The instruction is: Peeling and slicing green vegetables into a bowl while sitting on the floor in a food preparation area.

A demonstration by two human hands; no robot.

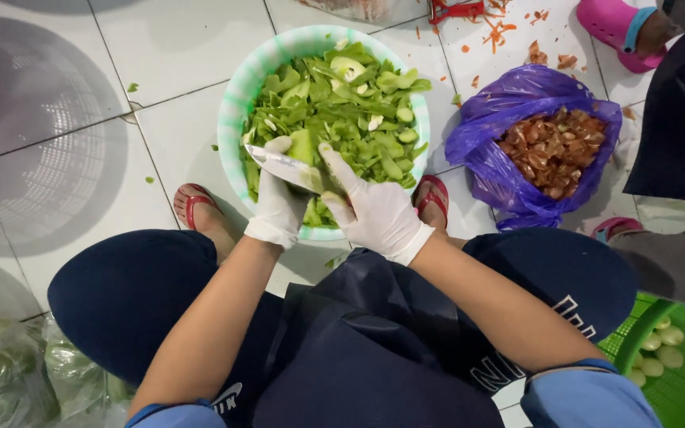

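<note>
- Nearest you, your knees in dark trousers spread apart, with a dark apron [374, 333] between them.
- Your left hand [277, 208], in a white glove, has its fingers curled shut around a green vegetable piece [303, 147], thumb on top.
- Your right hand [374, 208], also gloved white, closes on a knife [285, 166]; the blade lies flat across towards your left hand, just beside the piece.
- Both hands hover over the near rim of a pale green basin [235, 95], heaped with cut green vegetable chunks.
- Farther right, a purple bag [485, 127] holds brown peelings.
- Beyond it, another person's pink sandal [608, 20].
</note>
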